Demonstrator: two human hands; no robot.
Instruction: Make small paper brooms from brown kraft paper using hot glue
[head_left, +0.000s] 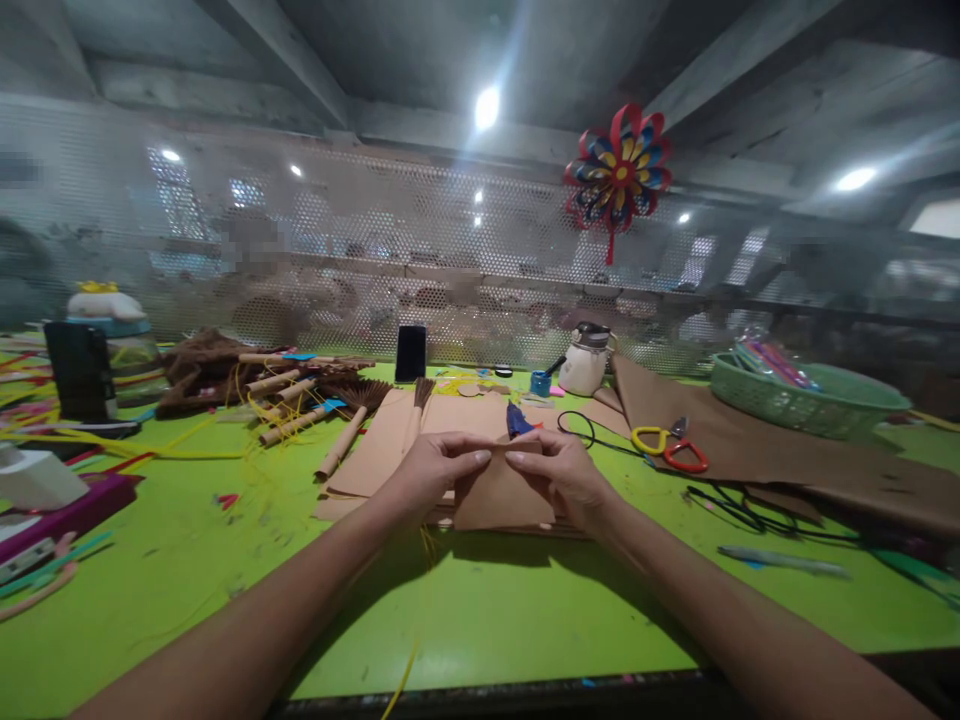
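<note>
A piece of brown kraft paper [504, 495] hangs between my two hands, just above the near edge of the brown sheets [360, 462] on the green table. My left hand [442, 468] pinches its top edge between thumb and fingers. Close beside it, my right hand [561, 470] pinches the same edge, the two thumbs almost meeting. The fingers behind the paper are partly hidden. Just beyond my hands lies a dark blue tool [516, 420], partly covered, its kind unclear. A rolled paper stick with a fanned end [417, 415] rests on the sheets.
Scissors with yellow and red handles [670, 450] lie right, before a green basket [810, 395]. Dark cable [742, 510] curls nearby. Several paper rolls tangled in yellow string [289, 400] lie left. A phone [411, 353] and a white jug [585, 360] stand behind.
</note>
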